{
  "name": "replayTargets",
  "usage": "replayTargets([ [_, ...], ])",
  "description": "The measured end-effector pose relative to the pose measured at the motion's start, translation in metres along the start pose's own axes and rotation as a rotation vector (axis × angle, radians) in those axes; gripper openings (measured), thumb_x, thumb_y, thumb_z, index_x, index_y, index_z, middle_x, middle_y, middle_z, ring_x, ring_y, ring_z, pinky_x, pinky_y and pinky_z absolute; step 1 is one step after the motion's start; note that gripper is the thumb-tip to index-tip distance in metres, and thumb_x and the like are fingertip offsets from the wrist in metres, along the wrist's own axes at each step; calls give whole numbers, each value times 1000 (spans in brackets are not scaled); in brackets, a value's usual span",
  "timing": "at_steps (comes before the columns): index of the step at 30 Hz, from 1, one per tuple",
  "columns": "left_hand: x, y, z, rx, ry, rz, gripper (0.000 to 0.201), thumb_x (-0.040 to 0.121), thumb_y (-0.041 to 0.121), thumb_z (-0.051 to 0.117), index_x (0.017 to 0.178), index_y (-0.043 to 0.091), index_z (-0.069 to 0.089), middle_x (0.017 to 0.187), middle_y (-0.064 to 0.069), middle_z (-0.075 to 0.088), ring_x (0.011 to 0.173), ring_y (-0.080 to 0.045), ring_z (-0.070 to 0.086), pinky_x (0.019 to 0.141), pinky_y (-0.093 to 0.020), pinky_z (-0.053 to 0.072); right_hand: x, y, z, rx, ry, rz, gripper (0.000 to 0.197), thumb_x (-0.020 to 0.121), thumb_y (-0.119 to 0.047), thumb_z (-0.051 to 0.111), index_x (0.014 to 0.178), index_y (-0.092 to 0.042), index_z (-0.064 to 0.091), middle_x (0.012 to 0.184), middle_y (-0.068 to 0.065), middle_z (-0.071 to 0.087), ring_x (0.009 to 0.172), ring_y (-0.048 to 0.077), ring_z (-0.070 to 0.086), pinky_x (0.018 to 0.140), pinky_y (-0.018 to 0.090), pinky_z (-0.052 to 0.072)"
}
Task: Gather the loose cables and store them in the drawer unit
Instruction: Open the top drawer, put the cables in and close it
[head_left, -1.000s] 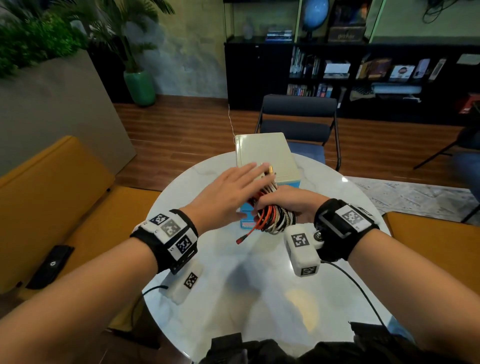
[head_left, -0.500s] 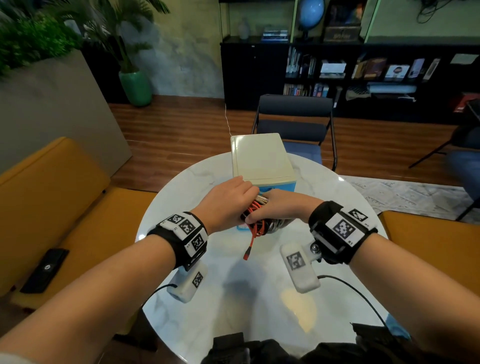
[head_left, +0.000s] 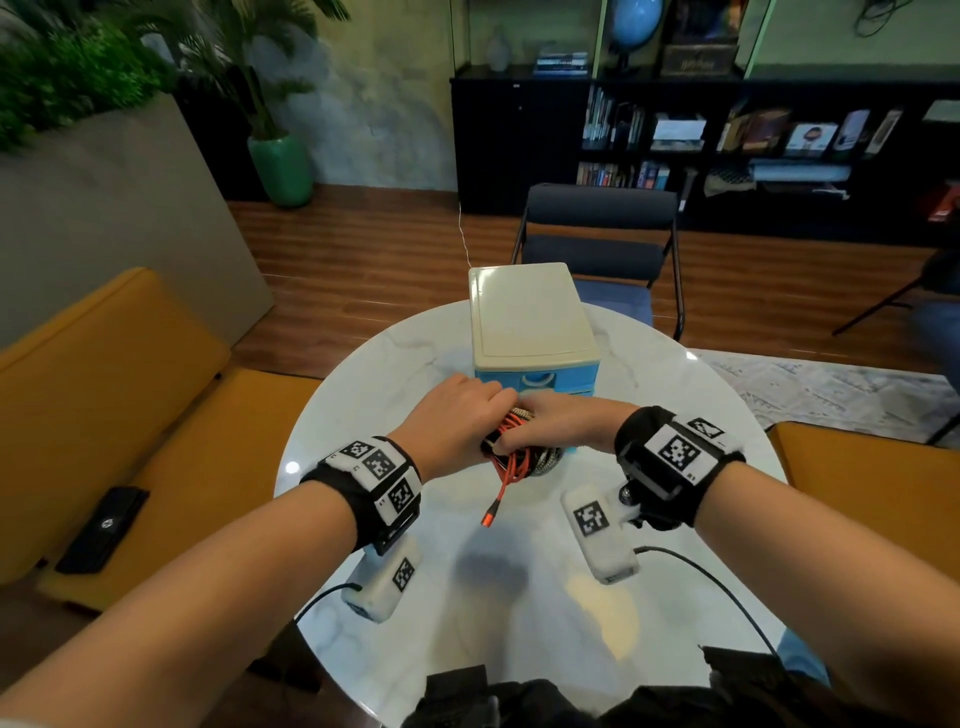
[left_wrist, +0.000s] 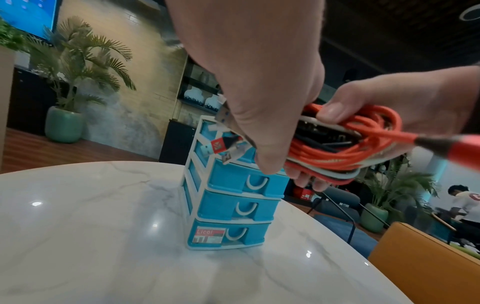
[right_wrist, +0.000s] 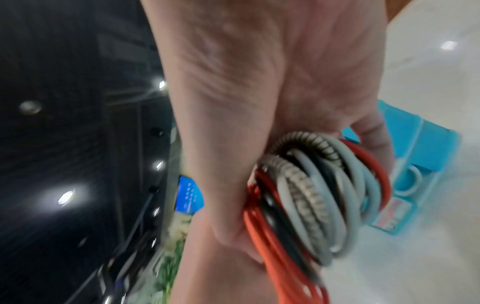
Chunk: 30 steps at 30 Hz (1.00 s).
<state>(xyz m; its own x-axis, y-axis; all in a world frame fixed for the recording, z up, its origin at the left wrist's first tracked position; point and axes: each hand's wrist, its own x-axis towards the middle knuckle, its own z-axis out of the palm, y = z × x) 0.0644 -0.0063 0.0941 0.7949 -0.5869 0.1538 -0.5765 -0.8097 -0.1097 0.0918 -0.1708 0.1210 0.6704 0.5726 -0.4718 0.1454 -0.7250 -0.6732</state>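
Cable bundle (head_left: 522, 452) held above surface (head_left: 519, 597), gripped by right hand (head_left: 561, 423) and left hand (head_left: 452, 421), fingers curled round coils. Drawer unit (head_left: 530, 322) just beyond, drawers shut, facing hands.

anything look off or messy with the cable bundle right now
One orange cable end hangs loose below the cable bundle, dangling over the table, and several plugs stick out past the left hand. The right hand grips the coils. The drawer unit looks shut.
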Motion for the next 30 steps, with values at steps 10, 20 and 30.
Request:
replayTargets([
  [10,9,11,0,-7,-52,-232,29,77,33,64,99,17,52,97,-1,65,83,-25,61,68,-30,34,7,2,31,-596,448,-1,57,69,-38,77,110,-15,46,105,2,60,100,27,57,89,46,45],
  [20,12,26,10,-121,-47,-273,32,75,29,66,102,18,51,100,0,64,88,-23,59,70,-28,36,7,26,28,-509,430,-75,31,73,-21,68,103,-21,59,92,-1,68,85,24,64,66,31,48],
  [30,36,-18,-5,-480,10,-384,32,96,22,45,127,16,51,129,-1,51,117,-17,48,100,-35,43,17,33,-1,-751,396,-71,43,80,-30,66,115,-12,50,100,9,67,86,30,63,65,33,44],
])
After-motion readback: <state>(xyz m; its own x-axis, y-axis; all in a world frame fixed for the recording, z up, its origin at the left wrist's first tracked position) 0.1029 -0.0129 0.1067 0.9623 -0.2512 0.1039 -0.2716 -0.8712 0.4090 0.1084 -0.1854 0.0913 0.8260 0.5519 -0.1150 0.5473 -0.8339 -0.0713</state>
